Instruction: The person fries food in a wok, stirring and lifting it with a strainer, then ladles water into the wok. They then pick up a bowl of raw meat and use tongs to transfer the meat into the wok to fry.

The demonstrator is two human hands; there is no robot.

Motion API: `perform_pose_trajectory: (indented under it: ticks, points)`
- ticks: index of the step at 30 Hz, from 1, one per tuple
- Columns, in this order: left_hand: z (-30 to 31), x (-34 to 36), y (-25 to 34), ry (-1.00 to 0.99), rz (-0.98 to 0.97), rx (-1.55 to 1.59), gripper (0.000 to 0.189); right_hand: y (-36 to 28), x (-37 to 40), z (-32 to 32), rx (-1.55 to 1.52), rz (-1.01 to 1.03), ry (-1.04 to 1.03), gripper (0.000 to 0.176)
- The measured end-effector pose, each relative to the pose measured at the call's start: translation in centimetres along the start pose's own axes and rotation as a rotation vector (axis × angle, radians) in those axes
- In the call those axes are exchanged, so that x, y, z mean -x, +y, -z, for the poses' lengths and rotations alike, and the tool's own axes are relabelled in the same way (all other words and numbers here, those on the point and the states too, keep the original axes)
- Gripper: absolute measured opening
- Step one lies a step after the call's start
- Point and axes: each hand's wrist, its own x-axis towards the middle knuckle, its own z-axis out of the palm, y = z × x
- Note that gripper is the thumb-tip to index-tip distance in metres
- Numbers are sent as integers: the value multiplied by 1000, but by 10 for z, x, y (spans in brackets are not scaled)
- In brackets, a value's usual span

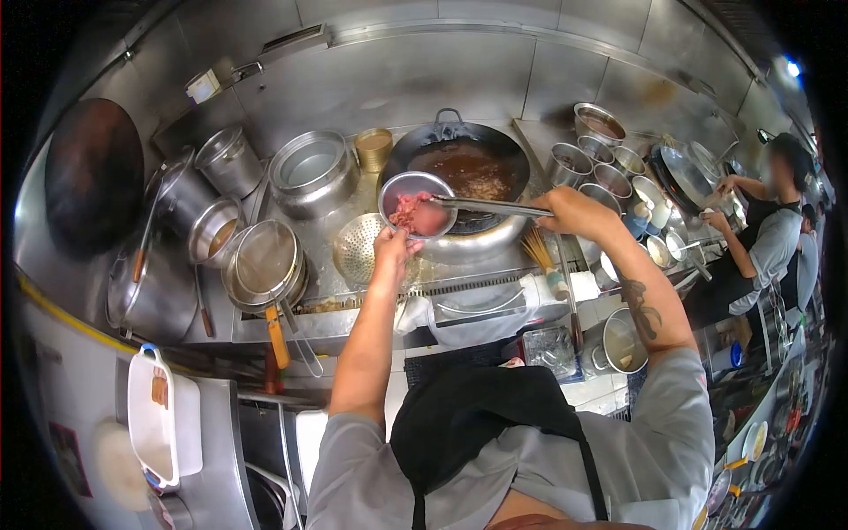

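Observation:
My left hand (395, 250) grips a small metal bowl (389, 212) by its near edge, tilted over the front-left rim of the wok. Pinkish raw meat pieces (412, 210) lie inside it. My right hand (571, 213) is closed around the handle of a long metal ladle (495, 207), which reaches left across the wok to the bowl; the ladle's head is hard to make out against the meat. Below and behind sits a large black wok (406, 150) holding brown, bubbling liquid (464, 170). A perforated strainer (356, 250) rests left of the wok.
Left stand a large pot (314, 199), a brass-coloured can (374, 152) and sieves (267, 258). A bamboo brush (543, 256) and several seasoning containers (570, 163) are right. A white tub (184, 415) stands lower left. Another person (751, 234) works at the far right.

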Motion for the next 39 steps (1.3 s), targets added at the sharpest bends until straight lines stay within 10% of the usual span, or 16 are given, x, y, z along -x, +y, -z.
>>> perform_pose_trajectory:
  ticks: [11,39]
  points:
    - [10,-28,-20,289,-20,-63,3,41,13,-7,7,-120,49,26]
    - [12,-18,-11,192,-124,-139,7,95,38,-50,118,-464,92,37]
